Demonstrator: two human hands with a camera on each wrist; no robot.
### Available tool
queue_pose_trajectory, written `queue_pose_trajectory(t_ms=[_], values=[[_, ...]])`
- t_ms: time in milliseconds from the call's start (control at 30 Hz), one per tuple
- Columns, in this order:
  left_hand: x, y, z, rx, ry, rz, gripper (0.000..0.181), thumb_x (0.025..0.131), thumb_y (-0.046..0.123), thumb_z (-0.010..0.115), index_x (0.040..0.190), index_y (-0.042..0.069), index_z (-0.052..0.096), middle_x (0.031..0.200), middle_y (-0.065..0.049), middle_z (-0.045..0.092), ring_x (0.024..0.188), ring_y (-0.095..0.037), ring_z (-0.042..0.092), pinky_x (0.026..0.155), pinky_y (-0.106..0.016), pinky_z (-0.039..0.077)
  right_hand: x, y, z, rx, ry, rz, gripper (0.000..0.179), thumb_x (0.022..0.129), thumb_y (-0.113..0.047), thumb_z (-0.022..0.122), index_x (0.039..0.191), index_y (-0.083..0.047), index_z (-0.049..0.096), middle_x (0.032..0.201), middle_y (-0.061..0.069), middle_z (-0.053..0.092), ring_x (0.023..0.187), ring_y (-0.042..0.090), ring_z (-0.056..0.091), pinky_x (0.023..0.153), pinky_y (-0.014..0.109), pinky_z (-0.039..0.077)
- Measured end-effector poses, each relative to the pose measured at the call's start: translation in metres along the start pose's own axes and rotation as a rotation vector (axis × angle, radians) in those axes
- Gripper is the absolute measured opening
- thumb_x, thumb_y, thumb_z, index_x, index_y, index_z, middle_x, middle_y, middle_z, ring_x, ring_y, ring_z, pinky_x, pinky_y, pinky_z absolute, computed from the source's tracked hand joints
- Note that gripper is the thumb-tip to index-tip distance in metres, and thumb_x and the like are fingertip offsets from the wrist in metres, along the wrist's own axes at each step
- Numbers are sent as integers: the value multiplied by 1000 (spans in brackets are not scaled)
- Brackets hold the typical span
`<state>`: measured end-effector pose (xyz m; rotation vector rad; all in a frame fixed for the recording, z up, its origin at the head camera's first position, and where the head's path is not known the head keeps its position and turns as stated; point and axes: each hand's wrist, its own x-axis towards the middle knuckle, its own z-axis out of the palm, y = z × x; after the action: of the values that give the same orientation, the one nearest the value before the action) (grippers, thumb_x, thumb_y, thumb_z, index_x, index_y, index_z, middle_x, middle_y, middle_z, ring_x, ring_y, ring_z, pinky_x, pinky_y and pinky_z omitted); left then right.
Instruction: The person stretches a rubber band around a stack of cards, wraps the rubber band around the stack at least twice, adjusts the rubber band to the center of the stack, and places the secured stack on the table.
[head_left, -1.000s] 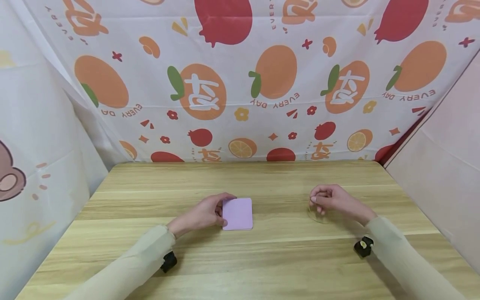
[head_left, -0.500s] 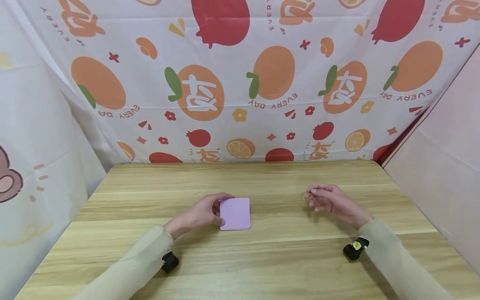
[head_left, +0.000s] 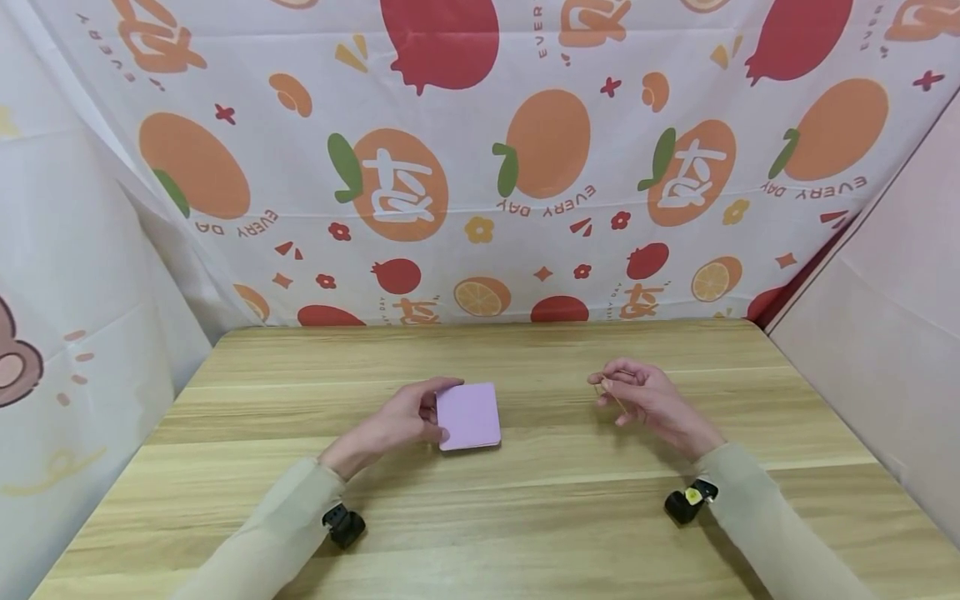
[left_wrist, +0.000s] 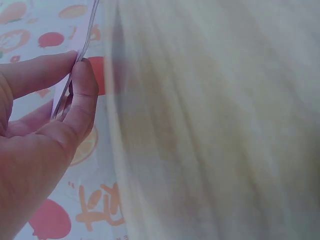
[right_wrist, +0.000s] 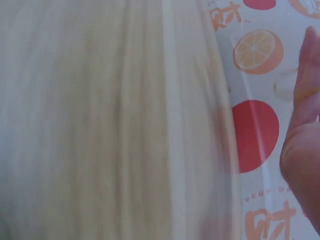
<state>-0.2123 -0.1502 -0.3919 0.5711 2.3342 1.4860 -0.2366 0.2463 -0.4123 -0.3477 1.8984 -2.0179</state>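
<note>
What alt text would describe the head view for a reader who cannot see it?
A left hand pinches a pink pad by its edge above a wooden table, while the right hand holds a thin rubber band. A fruit-print cloth hangs behind.

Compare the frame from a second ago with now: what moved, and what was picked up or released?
The right hand lifted the thin yellowish rubber band off the light wooden table and carried it left, toward the middle. The left hand raised the square lilac pad slightly off the table, pinching its left edge throughout. Nothing was released. The fruit-print backdrop is unchanged.
</note>
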Motion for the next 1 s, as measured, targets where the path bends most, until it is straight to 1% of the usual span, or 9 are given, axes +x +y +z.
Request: queue_pose_trajectory(t_ms=[67, 167, 300, 367, 500, 600, 700, 833, 1000], values=[[0, 2, 0, -10, 5, -2, 74, 76, -11, 71, 144, -2, 43, 106, -16, 60, 90, -26, 56, 76, -33, 49, 0, -1, 3, -23, -11, 1, 10, 99, -20, 61, 105, -12, 59, 132, 21, 57, 98, 20, 67, 62, 32, 55], [1, 4, 0, -24, 11, -3, 73, 76, -11, 71, 143, -2, 43, 107, -17, 60, 91, -26, 56, 77, -33, 49, 0, -1, 7, -16, -38, -10, 13, 100, -21, 59, 104, -8, 60, 133, 23, 56, 107, 27, 65, 71, 41, 58], [2, 6, 0, -42, 14, -8, 74, 77, -12, 70, 145, -2, 42, 110, -17, 58, 92, -27, 55, 77, -33, 49, 2, -2, 13, -19, -58, -40, 23, 101, -19, 57, 116, -2, 63, 135, 25, 54, 114, 33, 61, 80, 48, 56], [3, 6, 0, -52, 17, -15, 74, 77, -12, 68, 146, -1, 41, 112, -17, 57, 93, -27, 53, 77, -33, 48, 4, -2, 17, -29, -43, -41, 30, 100, -21, 59, 124, -2, 62, 137, 24, 52, 115, 34, 60, 82, 49, 55], [5, 9, 2, -82, 25, -38, 74, 78, -12, 65, 147, 1, 41, 115, -16, 55, 94, -27, 52, 77, -32, 48, 8, -4, 27, -42, -1, -28, 43, 97, -24, 64, 135, -4, 57, 142, 20, 49, 118, 35, 58, 84, 48, 55], [5, 10, 3, -110, 27, -46, 74, 77, -12, 64, 147, 1, 40, 116, -17, 55, 94, -27, 52, 76, -31, 48, 10, -5, 34, -72, 12, -26, 47, 96, -25, 66, 138, -5, 55, 144, 17, 49, 119, 36, 56, 83, 47, 55], [5, 10, 5, -129, 44, -54, 73, 77, -11, 62, 146, 1, 41, 117, -18, 54, 94, -27, 53, 75, -31, 49, 11, -5, 41, -96, 9, -28, 48, 96, -22, 67, 139, -6, 54, 144, 16, 48, 119, 37, 56, 82, 47, 55], [7, 8, 5, -144, 83, -71, 72, 76, -12, 59, 145, 3, 43, 117, -20, 54, 94, -28, 53, 70, -34, 50, 13, -8, 51, -98, 10, -53, 47, 94, -16, 68, 139, -9, 55, 145, 18, 47, 118, 38, 57, 81, 48, 55], [8, 8, 4, -164, 105, -86, 73, 75, -11, 58, 145, 5, 44, 116, -21, 53, 93, -29, 53, 63, -35, 49, 16, -11, 62, -132, 31, -106, 52, 93, -14, 70, 141, -15, 52, 144, 14, 48, 116, 33, 60, 79, 48, 56]])
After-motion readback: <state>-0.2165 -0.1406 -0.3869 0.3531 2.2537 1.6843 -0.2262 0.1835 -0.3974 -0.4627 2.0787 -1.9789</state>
